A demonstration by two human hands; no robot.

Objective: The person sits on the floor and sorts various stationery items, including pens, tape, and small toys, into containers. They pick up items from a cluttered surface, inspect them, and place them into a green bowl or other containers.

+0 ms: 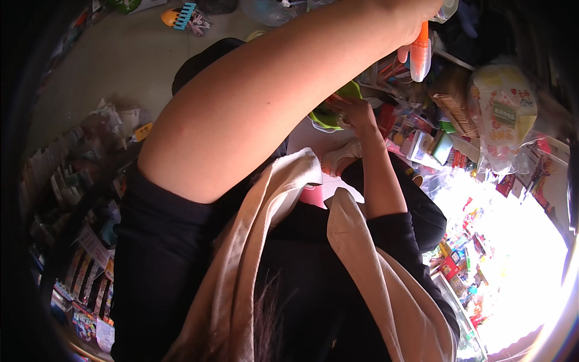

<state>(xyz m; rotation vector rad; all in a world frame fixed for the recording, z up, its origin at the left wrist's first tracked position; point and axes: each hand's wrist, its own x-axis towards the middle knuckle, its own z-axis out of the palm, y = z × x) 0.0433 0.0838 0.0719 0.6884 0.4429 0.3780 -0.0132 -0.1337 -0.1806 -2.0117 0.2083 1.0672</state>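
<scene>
My left hand (414, 25) is at the top right, its arm stretched across the view and part of it cut off by the top edge. From its grip an orange tube with a translucent cap (420, 56) points downward. Next to that hand, at the top edge, is a clear plastic item (447, 10), too cropped to name. Lower down, my right hand (359, 113) reaches to a green plastic basket (353, 90). My left forearm covers part of the basket, and whether the right fingers grip something there is unclear.
Packaged goods (470, 258) crowd the right under strong glare. A printed plastic bag (504, 113) hangs above them. Filled racks (81, 190) stand left. A blue comb-like item (184, 16) lies on the floor (113, 59). A pink object (312, 195) sits near my knees.
</scene>
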